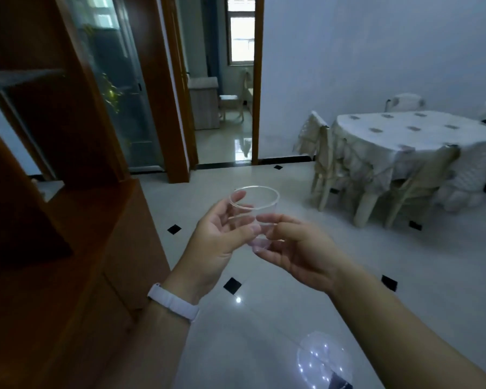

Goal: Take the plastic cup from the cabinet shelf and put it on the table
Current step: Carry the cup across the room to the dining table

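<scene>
holding clear plastic cup (253,217) upright btwn both hands, left hand (222,242) & right hand (298,245), above floor.

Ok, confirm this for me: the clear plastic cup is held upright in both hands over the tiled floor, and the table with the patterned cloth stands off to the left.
One thing is wrong: the table stands off to the right, not the left; the wooden cabinet is on the left. The head view shows it. The rest holds: the clear plastic cup is upright, held by the left hand and right hand over the tiled floor.
</scene>
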### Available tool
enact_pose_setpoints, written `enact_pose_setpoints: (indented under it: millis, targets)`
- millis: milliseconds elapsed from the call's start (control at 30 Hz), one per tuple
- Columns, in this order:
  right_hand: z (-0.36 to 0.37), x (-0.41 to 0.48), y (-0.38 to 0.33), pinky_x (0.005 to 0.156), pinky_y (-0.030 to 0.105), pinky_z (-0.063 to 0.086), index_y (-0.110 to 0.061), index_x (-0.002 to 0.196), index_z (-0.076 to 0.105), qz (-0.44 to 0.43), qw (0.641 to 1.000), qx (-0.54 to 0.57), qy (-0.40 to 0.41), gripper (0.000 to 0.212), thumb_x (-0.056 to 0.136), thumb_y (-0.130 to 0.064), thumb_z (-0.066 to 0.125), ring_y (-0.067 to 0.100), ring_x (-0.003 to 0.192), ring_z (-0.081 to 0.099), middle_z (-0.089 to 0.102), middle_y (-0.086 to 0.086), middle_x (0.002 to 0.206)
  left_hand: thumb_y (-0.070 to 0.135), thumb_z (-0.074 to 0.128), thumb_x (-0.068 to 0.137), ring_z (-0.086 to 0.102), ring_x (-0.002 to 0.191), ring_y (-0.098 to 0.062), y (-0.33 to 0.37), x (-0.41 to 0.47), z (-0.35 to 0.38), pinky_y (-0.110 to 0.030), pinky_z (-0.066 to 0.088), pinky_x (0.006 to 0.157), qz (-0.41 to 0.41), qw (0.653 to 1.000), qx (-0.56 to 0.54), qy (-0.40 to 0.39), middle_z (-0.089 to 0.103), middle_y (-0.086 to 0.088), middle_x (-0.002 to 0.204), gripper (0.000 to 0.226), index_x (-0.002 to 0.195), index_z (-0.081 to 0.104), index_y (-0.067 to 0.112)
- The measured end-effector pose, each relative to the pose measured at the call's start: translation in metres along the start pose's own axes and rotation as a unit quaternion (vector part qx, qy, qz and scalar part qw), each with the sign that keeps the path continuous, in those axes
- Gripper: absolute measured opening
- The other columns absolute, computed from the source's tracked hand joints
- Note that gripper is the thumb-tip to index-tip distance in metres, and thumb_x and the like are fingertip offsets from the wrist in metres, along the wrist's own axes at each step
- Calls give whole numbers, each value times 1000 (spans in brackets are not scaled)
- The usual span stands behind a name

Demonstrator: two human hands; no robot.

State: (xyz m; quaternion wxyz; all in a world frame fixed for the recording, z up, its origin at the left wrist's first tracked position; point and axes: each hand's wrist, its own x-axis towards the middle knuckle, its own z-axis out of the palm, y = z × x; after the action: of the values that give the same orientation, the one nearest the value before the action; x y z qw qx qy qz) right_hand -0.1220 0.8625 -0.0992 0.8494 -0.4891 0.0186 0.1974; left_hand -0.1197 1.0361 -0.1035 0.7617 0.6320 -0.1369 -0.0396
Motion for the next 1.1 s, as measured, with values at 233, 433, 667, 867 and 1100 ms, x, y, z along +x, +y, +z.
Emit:
enact_pose_setpoints:
  millis: [233, 433, 667, 867, 1100]
  targets:
    - [-30, 3, -16, 78, 34, 58, -2, 119, 60, -61, 995, 20, 80, 38, 82, 7, 56, 30, 93, 67, 65, 19, 104, 14, 71, 72, 63, 111, -19, -12, 56, 22, -28, 55, 88, -12, 995, -20, -100, 56, -15, 126, 65, 134, 50, 20]
    - [-74, -2, -36, 75, 33, 58, -2, 115, 61, -107, 981, 27, 157, 34, 83, 8, 53, 29, 90, 67, 65, 19, 102, 12, 72, 71, 65, 105, -20, -35, 106, 68, -27, 55, 85, -36, 983, -46, -174, 59, -13, 117, 66, 132, 51, 17]
    - [-158, 8, -70, 75, 35, 57, -2, 114, 61, -138, 971, 63, 183, 41, 74, 4, 58, 28, 87, 70, 71, 15, 99, -6, 64, 82, 65, 98, -16, -56, 172, 142, -26, 57, 84, -52, 973, -16, -223, 57, -18, 116, 57, 134, 47, 9]
    - [-252, 20, -119, 75, 36, 57, -1, 115, 61, -151, 965, 86, 195, 38, 78, 6, 57, 32, 92, 70, 65, 23, 108, -6, 63, 84, 63, 110, -30, -86, 236, 224, -32, 56, 89, -71, 972, -4, -225, 54, -26, 126, 55, 134, 48, 13]
    - [-349, 10, -192, 80, 36, 59, -2, 114, 61, -173, 959, 83, 208, 38, 76, 5, 58, 30, 92, 69, 66, 19, 103, -3, 69, 80, 63, 110, -33, -110, 310, 331, -32, 57, 86, -71, 959, -31, -274, 62, -17, 115, 58, 132, 50, 13]
